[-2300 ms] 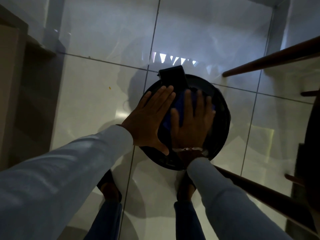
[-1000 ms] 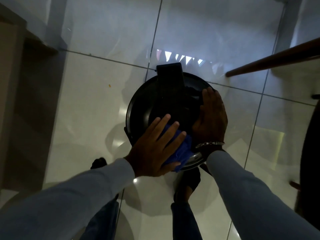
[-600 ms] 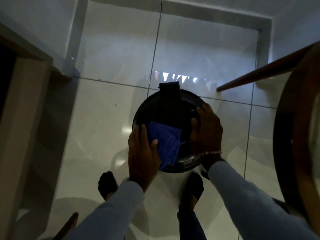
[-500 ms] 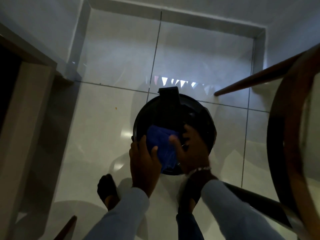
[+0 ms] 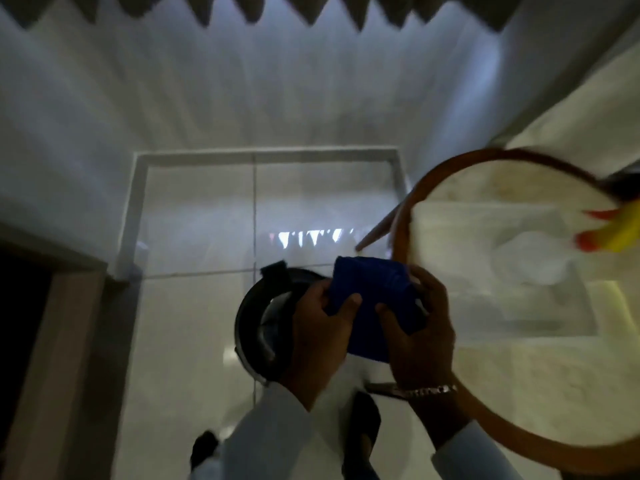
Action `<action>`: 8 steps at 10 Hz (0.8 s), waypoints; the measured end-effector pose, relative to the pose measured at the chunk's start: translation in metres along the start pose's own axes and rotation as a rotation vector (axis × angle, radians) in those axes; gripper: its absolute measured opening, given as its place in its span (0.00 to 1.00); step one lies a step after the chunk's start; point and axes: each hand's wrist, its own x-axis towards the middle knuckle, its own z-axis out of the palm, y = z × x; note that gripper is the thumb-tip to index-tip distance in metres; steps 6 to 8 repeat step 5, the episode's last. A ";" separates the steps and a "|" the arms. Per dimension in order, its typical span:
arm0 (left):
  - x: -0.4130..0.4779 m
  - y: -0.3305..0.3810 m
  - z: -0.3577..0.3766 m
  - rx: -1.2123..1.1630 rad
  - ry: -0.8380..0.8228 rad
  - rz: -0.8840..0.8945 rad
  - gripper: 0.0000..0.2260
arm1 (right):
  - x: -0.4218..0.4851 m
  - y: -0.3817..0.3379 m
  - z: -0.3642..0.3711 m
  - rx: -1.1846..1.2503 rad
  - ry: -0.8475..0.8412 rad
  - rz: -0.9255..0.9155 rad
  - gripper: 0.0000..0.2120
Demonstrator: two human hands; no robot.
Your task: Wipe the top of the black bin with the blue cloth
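The blue cloth (image 5: 372,299) is lifted off the bin and held up between both hands, bunched into a block. My left hand (image 5: 318,337) grips its left edge with the thumb on top. My right hand (image 5: 420,327), with a bracelet at the wrist, grips its right side. Below and to the left, the round black bin (image 5: 256,323) stands on the tiled floor; only its left half and the black tab at its back show, the rest is hidden by my hands and the cloth.
A round table with a brown wooden rim (image 5: 412,216) and pale top fills the right side. A yellow and red object (image 5: 620,230) lies on it. White walls meet in the corner ahead. A dark doorway (image 5: 20,306) is at left. My feet stand below.
The cloth has come up off the bin lid and both hands now hold it in the air. The camera has tilted up, bringing the walls and the table top into view.
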 end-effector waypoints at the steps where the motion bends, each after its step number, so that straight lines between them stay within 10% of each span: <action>1: -0.018 0.038 0.068 -0.019 -0.087 0.040 0.12 | 0.040 0.002 -0.055 -0.030 0.183 0.048 0.26; 2: -0.025 0.057 0.120 0.124 -0.234 0.075 0.17 | 0.078 0.024 -0.079 -0.053 0.244 0.197 0.24; 5: -0.017 0.062 0.101 0.337 -0.169 0.224 0.19 | 0.129 0.089 -0.077 -0.405 -0.270 0.466 0.23; 8: -0.017 0.062 0.101 0.337 -0.169 0.224 0.19 | 0.129 0.089 -0.077 -0.405 -0.270 0.466 0.23</action>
